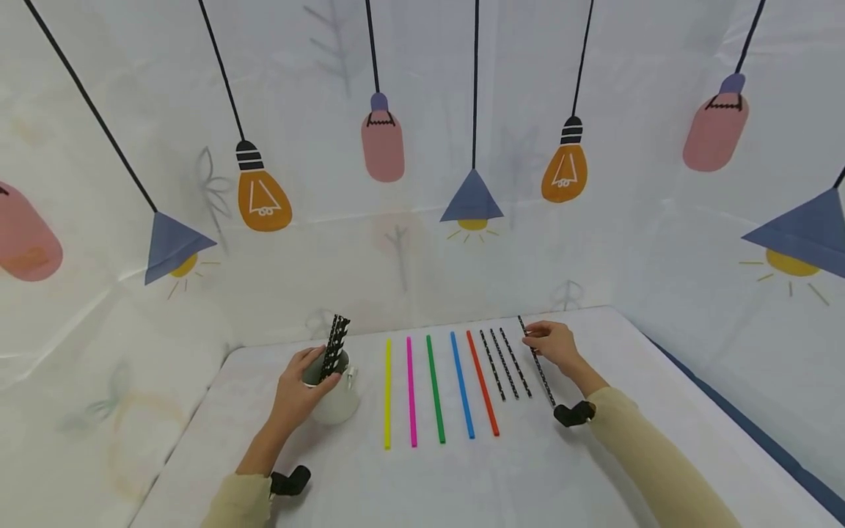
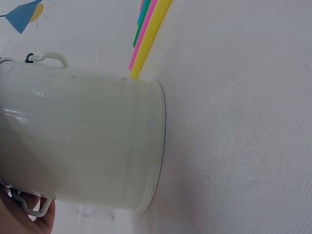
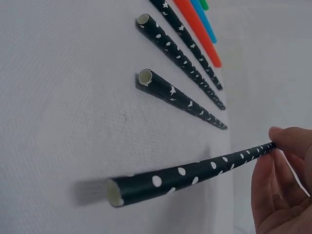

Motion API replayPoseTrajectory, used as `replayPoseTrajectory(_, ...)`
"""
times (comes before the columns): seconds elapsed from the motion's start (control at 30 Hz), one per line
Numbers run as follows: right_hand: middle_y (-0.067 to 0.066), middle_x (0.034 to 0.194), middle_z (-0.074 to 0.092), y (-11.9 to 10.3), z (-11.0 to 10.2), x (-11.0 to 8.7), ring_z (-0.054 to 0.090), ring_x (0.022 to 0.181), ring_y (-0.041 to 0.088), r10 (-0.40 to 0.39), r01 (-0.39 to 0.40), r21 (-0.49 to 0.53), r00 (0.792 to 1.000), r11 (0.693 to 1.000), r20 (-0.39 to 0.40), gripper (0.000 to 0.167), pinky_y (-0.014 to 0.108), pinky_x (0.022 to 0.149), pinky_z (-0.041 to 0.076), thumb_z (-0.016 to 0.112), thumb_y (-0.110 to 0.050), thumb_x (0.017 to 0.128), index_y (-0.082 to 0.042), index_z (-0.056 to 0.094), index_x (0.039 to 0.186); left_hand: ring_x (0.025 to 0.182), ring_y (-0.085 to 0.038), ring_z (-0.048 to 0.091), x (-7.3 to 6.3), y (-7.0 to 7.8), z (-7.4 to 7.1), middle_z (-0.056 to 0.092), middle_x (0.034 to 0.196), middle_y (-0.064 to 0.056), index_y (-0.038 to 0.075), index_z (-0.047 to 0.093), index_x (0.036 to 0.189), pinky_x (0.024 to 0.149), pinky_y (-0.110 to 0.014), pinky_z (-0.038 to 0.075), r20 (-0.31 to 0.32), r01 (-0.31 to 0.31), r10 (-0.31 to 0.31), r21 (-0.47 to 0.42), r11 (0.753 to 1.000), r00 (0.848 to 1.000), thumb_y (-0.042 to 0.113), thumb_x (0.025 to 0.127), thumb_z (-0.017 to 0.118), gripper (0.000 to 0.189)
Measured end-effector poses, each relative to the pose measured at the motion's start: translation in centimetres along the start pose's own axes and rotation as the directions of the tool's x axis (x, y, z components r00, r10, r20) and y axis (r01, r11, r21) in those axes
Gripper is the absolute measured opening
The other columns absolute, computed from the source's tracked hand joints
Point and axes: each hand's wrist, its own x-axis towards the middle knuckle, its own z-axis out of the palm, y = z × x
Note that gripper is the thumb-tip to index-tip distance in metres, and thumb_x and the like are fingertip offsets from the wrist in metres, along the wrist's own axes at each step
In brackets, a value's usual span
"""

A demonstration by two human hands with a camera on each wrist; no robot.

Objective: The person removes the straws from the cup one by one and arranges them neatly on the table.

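My left hand (image 1: 297, 392) grips a white enamel pot (image 1: 338, 408) by its upper part, thumb and fingers on either side of the opening. Black-and-white patterned straws (image 1: 335, 343) stand in the pot, leaning slightly. Seen from the left wrist, the pot (image 2: 83, 136) has a small handle on each side. Over at the right, my right hand (image 1: 557, 346) pinches a black paper straw with white dots (image 3: 195, 174) near its far end. Left of that hand, several black patterned straws (image 1: 504, 363) lie side by side on the white table.
A row of coloured straws lies between the hands: yellow (image 1: 387, 396), pink (image 1: 411, 392), green (image 1: 436, 389), blue (image 1: 462, 385) and red (image 1: 483, 383). White cloth (image 1: 422, 279) printed with lamps hangs behind the table (image 1: 422, 491).
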Motion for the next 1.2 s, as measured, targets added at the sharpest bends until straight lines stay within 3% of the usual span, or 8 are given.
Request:
replayPoseTrajectory(0.57, 0.020, 0.108, 0.067, 1.5, 1.1, 1.6, 0.064, 0.086, 0.023, 0.063, -0.063, -0.074, 0.998, 0.995, -0.003, 0.034, 0.030, 0.066, 0.053, 0.071, -0.012, 0.089, 0.005, 0.065, 0.118, 0.127, -0.035, 0.043, 0.5, 0.2, 0.2, 0.048, 0.136, -0.013, 0.003, 0.052, 0.139, 0.102, -0.060, 0.033, 0.012, -0.010, 0.010, -0.026, 1.000, 1.000, 0.030, 0.082, 0.079, 0.069)
replayPoseTrajectory(1.2, 0.018, 0.100, 0.069, 2.2, 2.3, 3.3, 0.063, 0.075, 0.018, 0.049, -0.046, -0.160, 0.999, 0.986, 0.015, 0.032, 0.029, 0.063, 0.052, 0.072, -0.011, 0.087, 0.006, 0.068, 0.113, 0.127, -0.034, 0.043, 0.2, 0.7, 0.1, 0.049, 0.135, -0.013, 0.002, 0.053, 0.138, 0.103, -0.059, 0.033, 0.004, 0.022, -0.022, -0.023, 1.000, 1.000, 0.031, 0.082, 0.080, 0.069)
